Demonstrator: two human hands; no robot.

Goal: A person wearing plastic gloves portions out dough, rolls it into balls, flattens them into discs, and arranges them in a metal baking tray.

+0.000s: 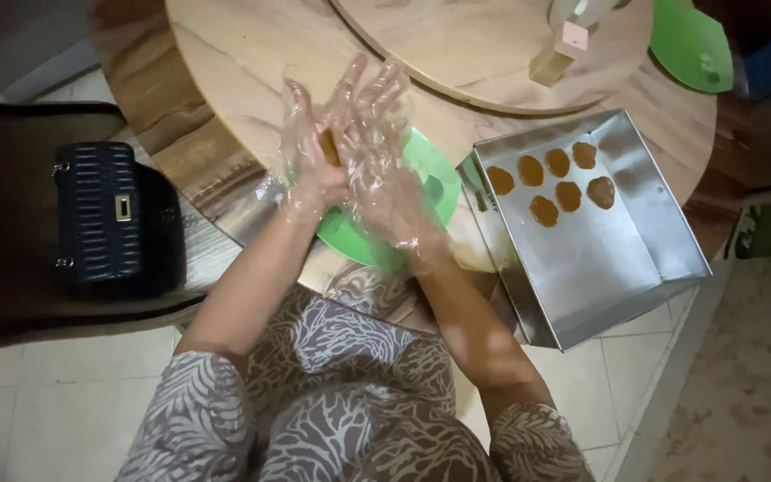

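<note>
Brown dough piece (327,145) pressed between flat palms of left hand (310,156) and right hand (385,170), both in clear film gloves, above green plate (430,183). Probably soft, sticky, light; best cupped gently. Green-and-white package (760,230) on floor, right of metal tray (600,259).

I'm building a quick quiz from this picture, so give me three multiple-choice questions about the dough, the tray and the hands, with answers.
1. Where is the shiny rectangular metal tray? A left of the hands. B right of the hands. C on the floor.
2. How many flat brown dough pieces lie in it? A three. B seven. C twelve.
3. The brown dough lump is: A pressed between both hands. B lying on the plate. C in the tray.

B: it overhangs the table edge beside the right hand. B: seven counted. A: left hand and right hand sandwich it.
</note>
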